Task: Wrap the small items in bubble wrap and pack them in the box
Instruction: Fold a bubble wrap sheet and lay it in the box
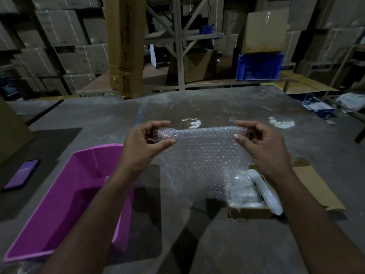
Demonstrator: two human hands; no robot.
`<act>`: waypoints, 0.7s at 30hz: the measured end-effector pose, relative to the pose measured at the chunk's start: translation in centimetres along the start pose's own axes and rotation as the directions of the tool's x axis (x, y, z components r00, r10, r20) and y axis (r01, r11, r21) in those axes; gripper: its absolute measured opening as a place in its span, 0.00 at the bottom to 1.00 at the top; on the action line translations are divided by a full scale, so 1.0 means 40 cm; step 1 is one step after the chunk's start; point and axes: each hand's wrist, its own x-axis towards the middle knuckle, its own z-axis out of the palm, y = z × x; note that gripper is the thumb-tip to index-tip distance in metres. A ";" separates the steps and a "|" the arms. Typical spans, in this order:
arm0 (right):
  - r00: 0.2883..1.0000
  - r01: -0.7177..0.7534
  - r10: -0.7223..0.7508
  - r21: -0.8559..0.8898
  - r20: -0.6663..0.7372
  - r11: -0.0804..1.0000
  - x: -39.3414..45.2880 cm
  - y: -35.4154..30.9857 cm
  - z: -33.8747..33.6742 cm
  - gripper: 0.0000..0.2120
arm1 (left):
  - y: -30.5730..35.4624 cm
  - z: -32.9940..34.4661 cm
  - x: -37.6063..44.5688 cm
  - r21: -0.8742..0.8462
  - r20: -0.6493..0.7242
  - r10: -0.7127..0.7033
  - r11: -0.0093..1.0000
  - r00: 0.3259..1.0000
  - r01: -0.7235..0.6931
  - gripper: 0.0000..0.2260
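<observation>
A sheet of clear bubble wrap (199, 155) hangs in the air over the grey table (98, 115), its top edge rolled into a tube. My left hand (144, 143) pinches the roll's left end and my right hand (262, 147) pinches its right end. What lies inside the roll is hidden by the wrap. Below my right wrist sits a small open cardboard box (250, 210) holding wrapped white bundles (246, 186), one sticking out over its rim.
An empty pink plastic tub (65, 196) stands at the near left. A dark phone (21, 175) lies at the far left. A tall cardboard carton (124, 46), a blue crate (258, 66) and stacked boxes line the shelving behind the table.
</observation>
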 end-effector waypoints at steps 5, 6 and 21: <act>0.993 0.103 -0.111 -0.183 -0.033 0.978 0.007 0.001 0.007 0.08 | 0.007 -0.007 -0.007 0.181 -0.033 -0.014 0.983 0.999 0.020 0.21; 0.993 0.100 -0.109 -0.197 -0.038 0.975 0.008 0.004 0.007 0.07 | 0.010 -0.008 -0.011 0.171 -0.024 -0.019 0.985 1.000 0.023 0.18; 0.976 -0.168 0.161 0.039 0.147 0.985 -0.019 0.023 0.017 0.46 | 0.015 0.011 0.001 -0.248 0.078 -0.034 0.967 0.996 0.052 0.05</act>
